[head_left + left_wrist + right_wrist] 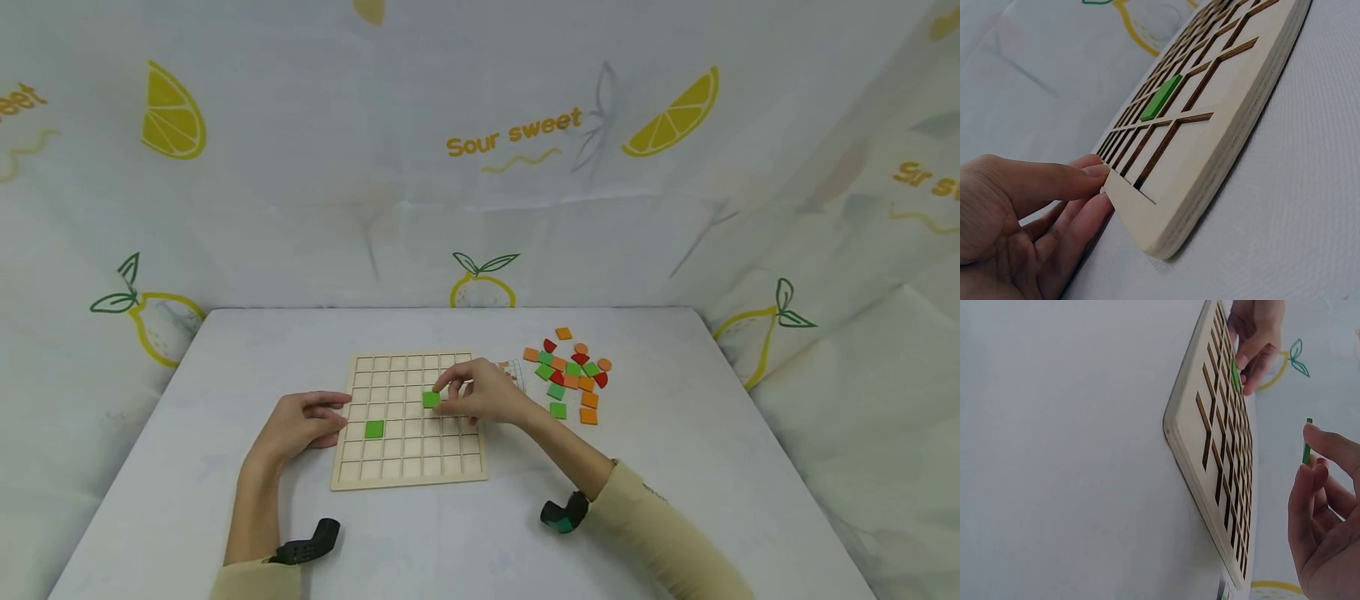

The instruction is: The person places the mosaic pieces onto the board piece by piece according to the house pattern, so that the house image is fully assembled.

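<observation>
Head view: green square tile raised over the pale wooden grid board, apart from it. Right hand: grip clamped on tile, thumb and finger pinching. Second green square tile lies on the board. Left hand: grip apart, fingertips touching the board's left edge. Loose orange, green and red pieces right of board, on white worktop.

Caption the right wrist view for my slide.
Right hand pinches a thin green square tile above a pale wooden grid board.

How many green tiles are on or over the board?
2. One green tile lies on the grid board near the left hand; the right hand pinches another green tile over it and may hide others.
</observation>
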The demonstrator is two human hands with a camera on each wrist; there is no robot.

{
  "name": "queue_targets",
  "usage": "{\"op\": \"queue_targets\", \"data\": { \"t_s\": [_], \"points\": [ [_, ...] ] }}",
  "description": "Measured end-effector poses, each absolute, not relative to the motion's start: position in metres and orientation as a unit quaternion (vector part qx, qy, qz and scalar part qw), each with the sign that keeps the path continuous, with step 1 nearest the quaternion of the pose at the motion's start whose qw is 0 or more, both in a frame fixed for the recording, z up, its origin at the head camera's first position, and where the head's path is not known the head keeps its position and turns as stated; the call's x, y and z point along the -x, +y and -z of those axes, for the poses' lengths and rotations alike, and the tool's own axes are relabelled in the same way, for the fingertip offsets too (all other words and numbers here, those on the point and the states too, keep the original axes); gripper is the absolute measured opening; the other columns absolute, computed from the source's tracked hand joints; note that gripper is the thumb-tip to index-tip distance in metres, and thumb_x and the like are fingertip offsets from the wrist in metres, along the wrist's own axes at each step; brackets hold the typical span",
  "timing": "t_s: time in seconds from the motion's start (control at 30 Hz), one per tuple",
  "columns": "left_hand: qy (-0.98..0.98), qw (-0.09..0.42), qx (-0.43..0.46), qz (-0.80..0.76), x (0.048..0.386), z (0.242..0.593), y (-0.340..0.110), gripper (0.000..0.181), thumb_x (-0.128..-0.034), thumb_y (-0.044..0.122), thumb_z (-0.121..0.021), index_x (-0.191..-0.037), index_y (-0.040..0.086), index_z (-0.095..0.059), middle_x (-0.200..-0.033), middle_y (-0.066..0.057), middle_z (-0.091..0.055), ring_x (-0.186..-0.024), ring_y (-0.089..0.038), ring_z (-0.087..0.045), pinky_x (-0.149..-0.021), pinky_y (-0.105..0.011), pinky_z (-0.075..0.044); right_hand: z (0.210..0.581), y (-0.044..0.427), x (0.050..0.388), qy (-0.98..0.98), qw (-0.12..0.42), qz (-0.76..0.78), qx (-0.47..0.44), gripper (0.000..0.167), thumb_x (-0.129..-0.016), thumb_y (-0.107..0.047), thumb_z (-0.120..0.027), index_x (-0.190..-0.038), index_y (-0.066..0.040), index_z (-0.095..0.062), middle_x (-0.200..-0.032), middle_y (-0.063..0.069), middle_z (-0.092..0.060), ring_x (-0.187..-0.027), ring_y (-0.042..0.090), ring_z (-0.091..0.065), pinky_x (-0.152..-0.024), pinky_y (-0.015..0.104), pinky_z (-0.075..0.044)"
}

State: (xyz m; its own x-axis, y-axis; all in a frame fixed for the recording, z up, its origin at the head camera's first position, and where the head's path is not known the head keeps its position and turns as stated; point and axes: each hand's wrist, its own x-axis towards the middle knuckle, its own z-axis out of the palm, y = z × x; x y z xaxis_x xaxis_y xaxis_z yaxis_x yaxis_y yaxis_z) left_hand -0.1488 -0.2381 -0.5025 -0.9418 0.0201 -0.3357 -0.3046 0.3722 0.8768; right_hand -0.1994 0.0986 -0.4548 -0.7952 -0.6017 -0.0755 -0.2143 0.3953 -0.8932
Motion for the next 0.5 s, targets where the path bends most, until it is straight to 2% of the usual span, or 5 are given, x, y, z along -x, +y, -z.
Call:
{"op": "queue_targets", "data": {
  "t_s": [0.17,0.37,0.43,0.5],
  "points": [
    [0.813,0.147,0.086,-0.557,0.148,0.502,-0.238,0.049,-0.0941,0.003,-0.080,-0.141,-0.002,-0.068,-0.096,-0.002,-0.076,-0.085,-0.009,-0.073,-0.073,-0.025,-0.067,0.460,0.076,0.192,0.804,0.215,0.487,0.265,0.025,-0.089,-0.013,-0.088,-0.111,-0.007,-0.077,-0.076,-0.005,-0.062,-0.048,0.022,-0.056,-0.049,0.024,-0.052],
    [0.813,0.147,0.085,-0.556,0.147,0.499,-0.238,0.049,-0.0948,0.003,-0.080,-0.142,-0.002,-0.068,-0.097,-0.002,-0.077,-0.086,-0.008,-0.073,-0.074,-0.024,-0.066,0.463,0.052,0.186,0.803,0.228,0.471,0.286,0.024,-0.090,-0.013,-0.088,-0.110,-0.005,-0.077,-0.074,-0.009,-0.062,-0.057,0.045,-0.063,-0.050,0.019,-0.049],
    [0.814,0.147,0.082,-0.556,0.147,0.499,-0.238,0.048,-0.0951,0.003,-0.079,-0.142,-0.002,-0.067,-0.097,-0.002,-0.078,-0.087,-0.008,-0.073,-0.074,-0.024,-0.066,0.464,0.045,0.185,0.806,0.227,0.463,0.291,0.023,-0.090,-0.013,-0.088,-0.109,-0.004,-0.077,-0.072,-0.010,-0.062,-0.055,0.040,-0.063,-0.051,0.019,-0.049],
    [0.814,0.147,0.081,-0.555,0.148,0.499,-0.238,0.048,-0.0954,0.003,-0.079,-0.142,-0.002,-0.068,-0.097,-0.002,-0.078,-0.087,-0.007,-0.073,-0.074,-0.024,-0.066,0.467,0.039,0.184,0.808,0.228,0.457,0.292,0.023,-0.090,-0.014,-0.088,-0.108,-0.004,-0.077,-0.071,-0.011,-0.063,-0.051,0.028,-0.061,-0.051,0.018,-0.048]
  ]
}}
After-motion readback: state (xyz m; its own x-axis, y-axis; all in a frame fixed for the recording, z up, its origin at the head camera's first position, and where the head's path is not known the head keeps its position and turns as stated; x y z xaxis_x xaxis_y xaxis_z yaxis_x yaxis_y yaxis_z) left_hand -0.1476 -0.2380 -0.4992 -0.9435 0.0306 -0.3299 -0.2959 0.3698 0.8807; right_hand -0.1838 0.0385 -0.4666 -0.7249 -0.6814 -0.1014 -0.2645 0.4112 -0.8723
